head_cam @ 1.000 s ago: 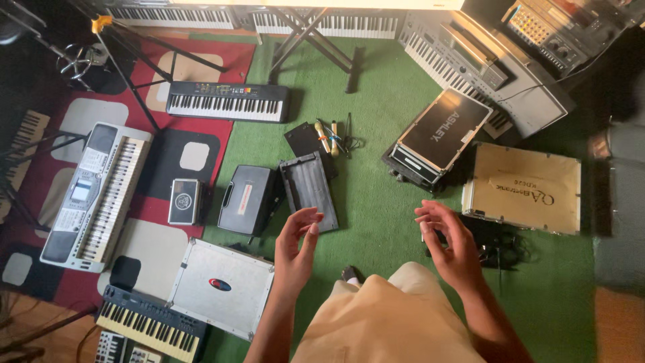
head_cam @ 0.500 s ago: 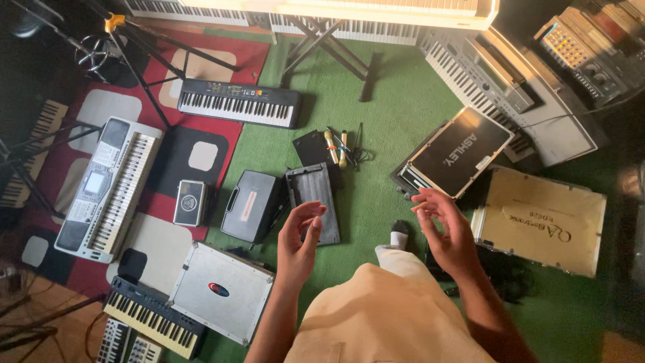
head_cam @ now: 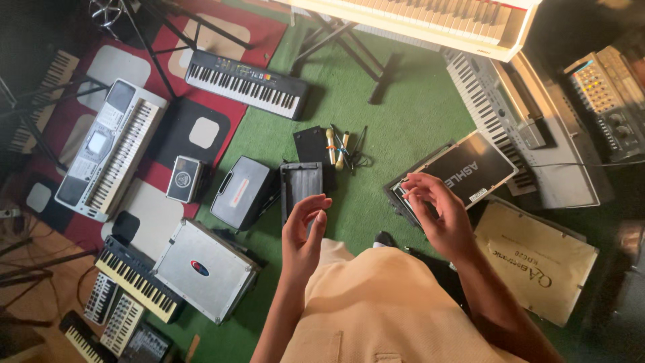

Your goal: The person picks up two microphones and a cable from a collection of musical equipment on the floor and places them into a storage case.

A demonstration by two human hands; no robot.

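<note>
While you look straight down, the green carpet (head_cam: 403,128) fills the middle of the floor, with a red patterned rug (head_cam: 222,40) at its far left edge. On that rug lie a long silver keyboard (head_cam: 111,151) and a slim black keyboard (head_cam: 245,82). At the top stands a cream-white keyboard on a crossed stand (head_cam: 430,17), and to the right a grey keyboard (head_cam: 514,121) lies on the carpet. Near your right side rests a flat tan cardboard box (head_cam: 537,259), just beside a black rectangular case with a metal rim (head_cam: 463,171). On your left sits a silver hard case with an oval badge (head_cam: 205,269), touching a small black-and-white keyboard (head_cam: 134,275). Ahead of you lie a black soft pouch (head_cam: 240,191), a dark ribbed oblong case (head_cam: 301,187), and a small black speaker box (head_cam: 183,179). A few small sticks with cables (head_cam: 339,144) lie beyond them.

Your left hand (head_cam: 304,232) hovers above the ribbed case's near end, fingers loosely curled, half open, holding nothing. Your right hand (head_cam: 437,212) hangs over the near corner of the black rimmed case, fingers bent, thumb and forefinger close together; you cannot tell whether they touch it.
</note>
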